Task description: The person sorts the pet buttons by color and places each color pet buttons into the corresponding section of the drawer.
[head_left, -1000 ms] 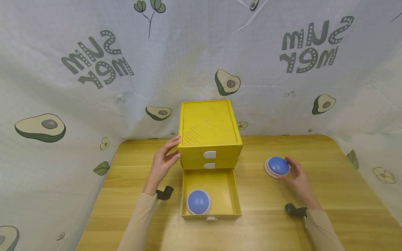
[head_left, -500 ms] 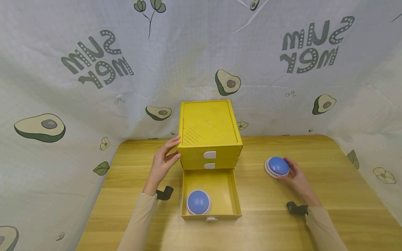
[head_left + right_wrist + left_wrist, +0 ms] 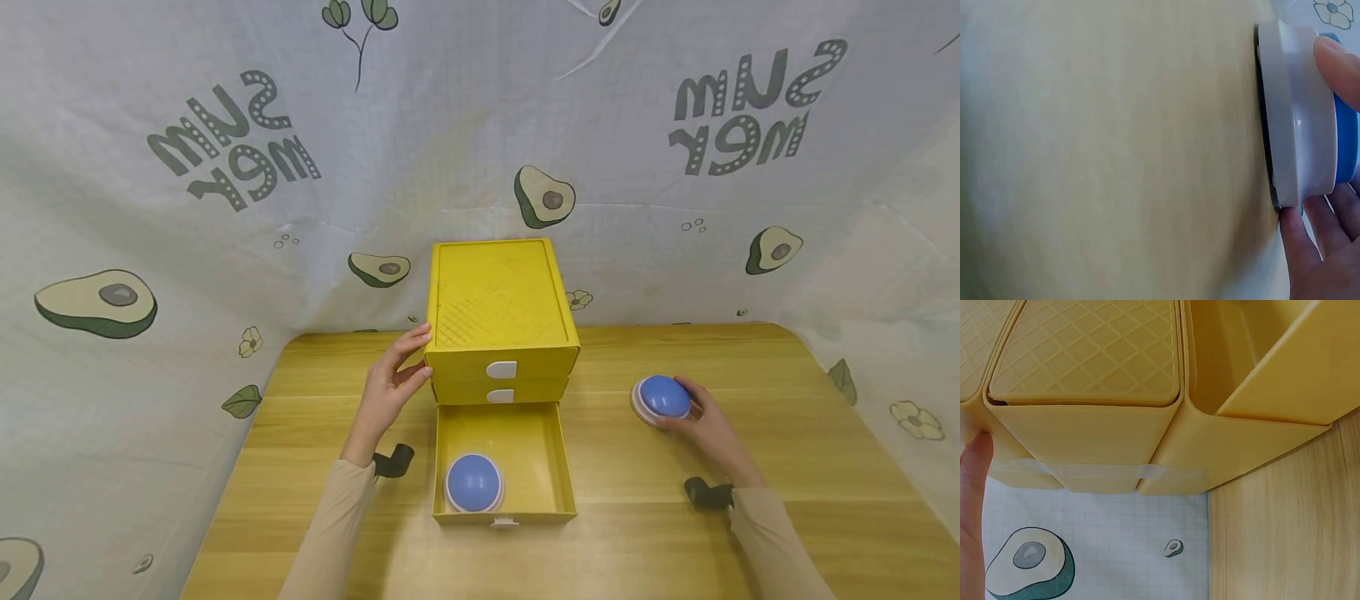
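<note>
A yellow three-drawer cabinet stands at the table's middle, its bottom drawer pulled out. Inside that drawer, at the front left, lies a blue push button with a white base. My left hand touches the cabinet's left side with its fingertips; a finger shows against the yellow wall in the left wrist view. To the right of the cabinet, my right hand grips a second blue push button on the table. In the right wrist view, thumb and fingers are on opposite sides of its white base.
The wooden table reaches back to a white curtain printed with avocados. White tabs mark the two upper drawers, which are pushed in. Dark wrist-camera mounts stick out by both sleeves.
My right hand has moved slightly left and its fingers have come in around the button. The left hand, the cabinet and both buttons look unmoved.
</note>
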The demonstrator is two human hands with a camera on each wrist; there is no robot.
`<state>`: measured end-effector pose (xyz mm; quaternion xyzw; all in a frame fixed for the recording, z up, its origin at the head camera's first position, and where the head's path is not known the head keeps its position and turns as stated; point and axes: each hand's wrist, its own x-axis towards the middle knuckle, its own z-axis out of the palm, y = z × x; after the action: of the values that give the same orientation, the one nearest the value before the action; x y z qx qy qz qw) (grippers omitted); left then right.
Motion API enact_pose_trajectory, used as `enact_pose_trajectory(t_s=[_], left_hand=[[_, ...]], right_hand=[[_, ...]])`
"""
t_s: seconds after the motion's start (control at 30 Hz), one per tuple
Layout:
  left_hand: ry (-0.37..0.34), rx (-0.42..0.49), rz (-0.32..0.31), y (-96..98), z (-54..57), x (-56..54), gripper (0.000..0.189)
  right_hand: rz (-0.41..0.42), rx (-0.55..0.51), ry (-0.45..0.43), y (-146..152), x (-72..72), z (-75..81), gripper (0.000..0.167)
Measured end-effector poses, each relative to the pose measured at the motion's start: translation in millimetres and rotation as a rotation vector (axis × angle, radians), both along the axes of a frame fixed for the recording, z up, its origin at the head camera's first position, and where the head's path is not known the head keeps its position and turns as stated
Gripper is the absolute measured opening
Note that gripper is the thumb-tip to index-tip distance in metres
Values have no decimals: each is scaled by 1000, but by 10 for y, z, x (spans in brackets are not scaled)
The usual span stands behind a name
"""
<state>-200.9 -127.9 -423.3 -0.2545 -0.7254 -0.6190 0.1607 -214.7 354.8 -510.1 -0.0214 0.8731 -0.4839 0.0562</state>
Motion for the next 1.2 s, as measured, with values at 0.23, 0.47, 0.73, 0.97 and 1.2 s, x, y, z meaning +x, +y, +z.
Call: enact_pose_trajectory(t_s=[0.23, 0.47, 0.73, 0.97, 1.2], left_hand=[[3, -7, -7, 30, 122, 69, 40], [8, 1, -10, 27, 109, 70, 40], [7, 6, -10, 7, 45, 33, 41], [-2, 13, -4, -31, -131, -65, 44], [9, 15, -8, -35, -150, -69, 44]], right_hand=[[-1, -4, -1, 1, 46, 29, 85], [-6, -40, 9, 7, 108, 56, 82], [-5, -108, 31, -110, 229, 209, 80], [21, -128, 99, -298, 364, 400, 77], [50, -171, 136, -482, 485, 541, 76]])
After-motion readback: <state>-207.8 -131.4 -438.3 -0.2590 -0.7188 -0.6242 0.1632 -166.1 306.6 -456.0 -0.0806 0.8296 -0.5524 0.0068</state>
